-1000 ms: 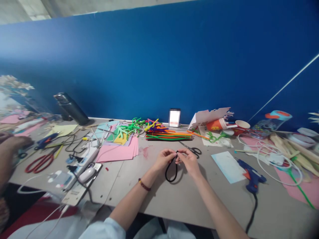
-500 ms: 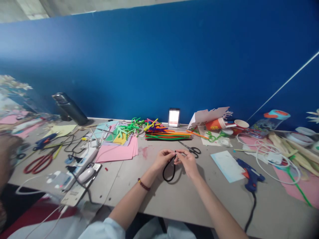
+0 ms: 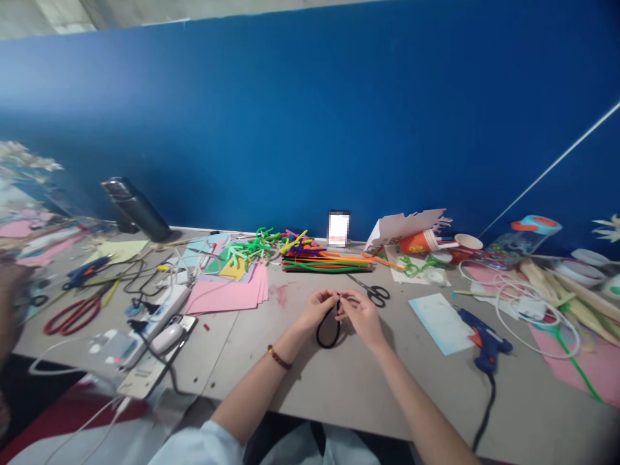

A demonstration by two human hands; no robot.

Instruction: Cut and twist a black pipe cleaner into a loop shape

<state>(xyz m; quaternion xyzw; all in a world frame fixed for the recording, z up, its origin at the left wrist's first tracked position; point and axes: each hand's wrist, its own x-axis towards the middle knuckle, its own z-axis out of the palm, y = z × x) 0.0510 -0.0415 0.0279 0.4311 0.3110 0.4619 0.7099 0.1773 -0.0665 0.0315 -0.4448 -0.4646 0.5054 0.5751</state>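
A black pipe cleaner (image 3: 328, 329) bent into a loop hangs between my two hands over the grey table (image 3: 339, 381). My left hand (image 3: 316, 310) pinches one side of its top, fingers closed. My right hand (image 3: 357, 315) pinches the other side, fingers closed too. The loop's bottom rests near the tabletop. Just beyond my hands lie black scissors (image 3: 371, 290) and a stack of coloured pipe cleaners (image 3: 327, 261).
A blue glue gun (image 3: 484, 339) with its black cord lies at the right, beside a pale blue card (image 3: 436, 314). Pink paper sheets (image 3: 227, 294), a power strip (image 3: 155, 316), red scissors (image 3: 72, 313) and cables sit left. Paper cups (image 3: 426, 242) stand at the back.
Both hands have drawn slightly closer together at the top of the loop, and the loop looks a little smaller and lower. The view shifted slightly.
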